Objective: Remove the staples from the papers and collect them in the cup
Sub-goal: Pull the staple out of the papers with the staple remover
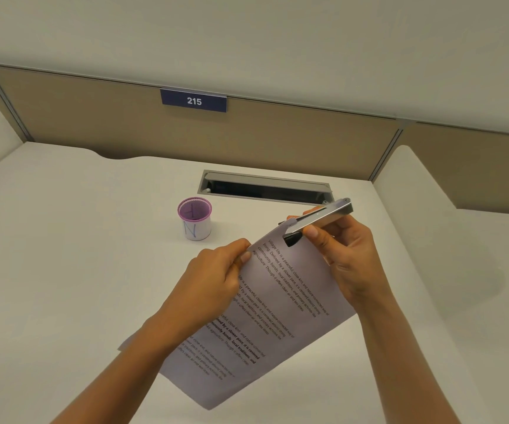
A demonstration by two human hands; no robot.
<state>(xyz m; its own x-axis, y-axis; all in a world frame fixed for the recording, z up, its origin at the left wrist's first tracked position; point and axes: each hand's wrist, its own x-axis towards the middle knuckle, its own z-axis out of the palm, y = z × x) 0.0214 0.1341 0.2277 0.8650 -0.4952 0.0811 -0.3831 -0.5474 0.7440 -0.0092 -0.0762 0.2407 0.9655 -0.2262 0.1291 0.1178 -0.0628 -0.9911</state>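
Lighting was soft, even, moderately bright, from above. Shadows: one faint diffuse patch lay on the matte off-white desk top [63, 270] right of the white printed paper sheets [293, 289]. Wide-angle bowing bent lines far behind the sheets.

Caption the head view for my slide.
Left hand pinches the papers; right hand holds a metal tool at their top corner, cup beyond.

free: wide table [63, 240] left of cup [194, 218] | obstacles: cup, open cable slot [265, 189] just behind it | rear: partition [125, 123] blocks reach
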